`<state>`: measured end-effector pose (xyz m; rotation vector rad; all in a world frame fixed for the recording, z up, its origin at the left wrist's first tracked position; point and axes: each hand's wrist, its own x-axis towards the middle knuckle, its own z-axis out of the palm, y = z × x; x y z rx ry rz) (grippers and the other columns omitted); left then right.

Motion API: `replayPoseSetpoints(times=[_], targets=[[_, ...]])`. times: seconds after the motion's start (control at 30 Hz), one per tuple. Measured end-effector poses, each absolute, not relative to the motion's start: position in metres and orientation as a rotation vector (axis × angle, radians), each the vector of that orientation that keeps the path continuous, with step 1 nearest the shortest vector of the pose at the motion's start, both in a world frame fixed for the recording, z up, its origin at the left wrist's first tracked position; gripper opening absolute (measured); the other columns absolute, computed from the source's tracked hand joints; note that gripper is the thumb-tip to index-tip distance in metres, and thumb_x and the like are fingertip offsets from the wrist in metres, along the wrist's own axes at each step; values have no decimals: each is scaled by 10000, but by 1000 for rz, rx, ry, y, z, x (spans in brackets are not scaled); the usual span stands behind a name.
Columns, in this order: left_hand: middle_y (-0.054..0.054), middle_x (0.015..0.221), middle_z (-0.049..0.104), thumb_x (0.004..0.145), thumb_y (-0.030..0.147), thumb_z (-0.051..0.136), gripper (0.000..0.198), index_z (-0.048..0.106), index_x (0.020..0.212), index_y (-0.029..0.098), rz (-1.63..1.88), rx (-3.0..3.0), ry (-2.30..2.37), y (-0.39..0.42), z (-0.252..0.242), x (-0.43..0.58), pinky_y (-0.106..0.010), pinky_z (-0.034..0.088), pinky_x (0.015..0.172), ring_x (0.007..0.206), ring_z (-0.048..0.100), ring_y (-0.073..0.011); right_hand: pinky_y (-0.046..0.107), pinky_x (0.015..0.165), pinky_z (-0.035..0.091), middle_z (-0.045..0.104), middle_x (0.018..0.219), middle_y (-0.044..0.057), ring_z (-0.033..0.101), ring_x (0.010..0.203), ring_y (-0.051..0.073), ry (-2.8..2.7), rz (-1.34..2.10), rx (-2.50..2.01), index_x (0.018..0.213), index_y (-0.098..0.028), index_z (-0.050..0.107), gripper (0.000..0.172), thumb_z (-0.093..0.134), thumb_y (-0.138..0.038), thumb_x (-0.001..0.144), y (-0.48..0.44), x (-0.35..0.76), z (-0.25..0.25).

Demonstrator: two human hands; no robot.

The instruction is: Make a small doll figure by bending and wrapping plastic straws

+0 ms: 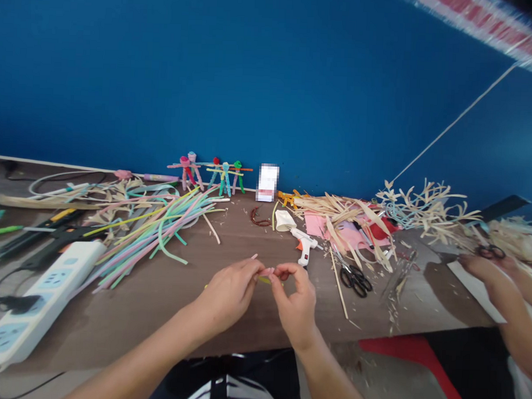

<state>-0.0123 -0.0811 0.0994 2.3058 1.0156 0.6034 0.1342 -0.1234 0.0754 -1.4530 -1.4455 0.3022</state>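
Both hands meet over the front middle of the table, fingertips close together. My left hand (230,290) pinches a pink pipe cleaner (267,271), whose tip pokes up above the fingers. My right hand (299,299) has its thumb and forefinger closed on the other end of this pink piece. A yellow piece (264,279) shows just under it between the hands; its ends are mostly hidden. Nearest beyond the right hand lies a white glue gun (305,246). To the left spreads a pile of pastel pipe cleaners (146,239).
Several small pipe-cleaner figures (225,176) stand against the blue wall, beside a blurred phone (267,183). Black scissors (354,279) and dry straw strips (335,209) lie right. A power strip (48,296) sits front left. Another person's hands (485,274) are at far right.
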Motion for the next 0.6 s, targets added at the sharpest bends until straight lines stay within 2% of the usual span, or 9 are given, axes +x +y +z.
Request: replayPoseSetpoints(times=[0.1,0.3,0.6], targets=[[-76,924,628,808,109,313,252,534,907,179,629,2255,990,-82,100,-12,-302,427,807,1026,531,-195,300,692,393,584,741,27,507,709,153,-1524,244,-1413,778,-192,573,37,539,-200,766,-123,133,78],[-52,974,632,795,82,316,281,546,919,184,637,2207,909,-83,104,-14,-280,408,863,1051,518,-167,296,683,400,585,754,27,509,724,156,-1558,331,-1352,830,-195,574,84,545,-181,753,-122,134,81],[-38,1015,633,769,62,329,353,579,978,197,539,2221,844,-84,110,-19,-310,387,908,1055,520,-168,309,691,390,570,740,30,506,733,161,-1721,323,-1322,770,-192,569,42,529,-182,764,-126,142,92]])
